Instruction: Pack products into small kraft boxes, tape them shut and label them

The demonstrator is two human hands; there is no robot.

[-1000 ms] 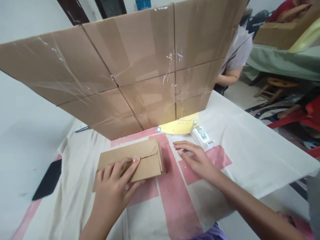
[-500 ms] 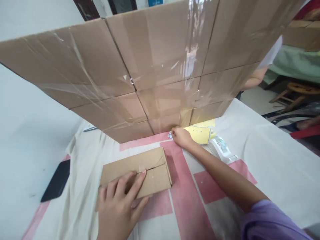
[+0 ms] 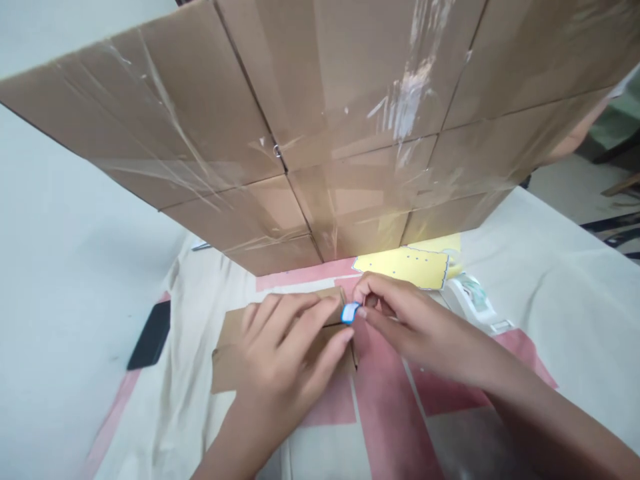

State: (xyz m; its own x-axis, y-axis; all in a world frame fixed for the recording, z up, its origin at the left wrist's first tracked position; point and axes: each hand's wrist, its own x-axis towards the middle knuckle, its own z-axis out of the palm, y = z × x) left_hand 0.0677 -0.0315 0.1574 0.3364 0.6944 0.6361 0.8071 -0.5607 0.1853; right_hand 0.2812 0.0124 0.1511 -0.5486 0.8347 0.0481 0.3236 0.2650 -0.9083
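Observation:
My right hand [image 3: 400, 310] pinches a small white label with a blue border [image 3: 349, 313] between thumb and fingertips. My left hand [image 3: 290, 340] is spread over a small flat cardboard box [image 3: 225, 363] and hides much of its top. Its fingers are apart, and the thumb and index tip come close to the label without visibly gripping it. Beyond my right hand lies a yellow sheet [image 3: 400, 267] with a wavy dark edge and a few small dots, by the foot of the stacked boxes.
A tall wall of taped cardboard boxes [image 3: 360, 160] stands across the back of the cloth-covered table [image 3: 545, 267]. On the right sits a white tape dispenser [image 3: 473, 300]. A dark flat object [image 3: 151, 337] is near the left edge. Part of another person's arm [image 3: 575, 137] shows behind the boxes.
My right hand has come back from the yellow sheet towards the small box, carrying the label. My left hand has shifted up and right over the box. The view has moved closer.

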